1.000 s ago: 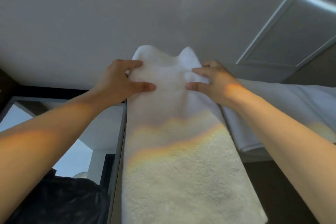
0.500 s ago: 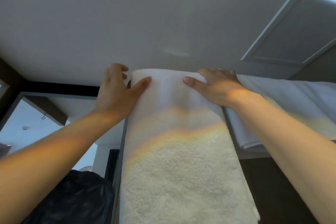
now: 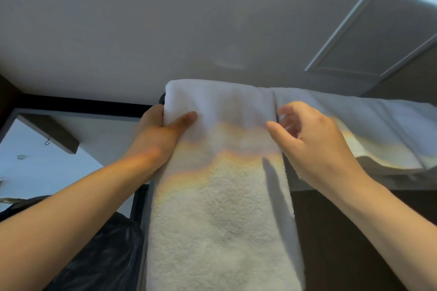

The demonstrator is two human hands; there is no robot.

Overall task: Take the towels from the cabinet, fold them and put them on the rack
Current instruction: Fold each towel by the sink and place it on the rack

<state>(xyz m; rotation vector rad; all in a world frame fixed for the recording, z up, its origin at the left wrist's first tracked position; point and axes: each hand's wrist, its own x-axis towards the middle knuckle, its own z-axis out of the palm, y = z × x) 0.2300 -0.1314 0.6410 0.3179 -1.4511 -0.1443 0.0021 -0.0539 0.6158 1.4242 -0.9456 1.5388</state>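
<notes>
Both hands have dropped from lying flat on top of the fold to the side edges just below it. The left hand (image 3: 156, 134) grips the white towel (image 3: 220, 208) at its 9 o'clock edge, thumb across the front and fingers tucked behind. The right hand (image 3: 314, 142) sits at the 3 o'clock edge with its thumb over the front and fingers loosely curled; I cannot tell whether it actually pinches the cloth. The hands are apart, with the towel's width between them.

The towel is thick, fluffy terry folded into a long narrow strip. It hangs over the rack (image 3: 162, 98), whose dark end peeks out by the left hand. Its long axis runs from 12 o'clock to 6 o'clock, with the rounded fold uppermost. A second towel (image 3: 378, 130) lies on the rack just beside it at 3 o'clock. A black bag (image 3: 101, 255) sits at 7 o'clock.
</notes>
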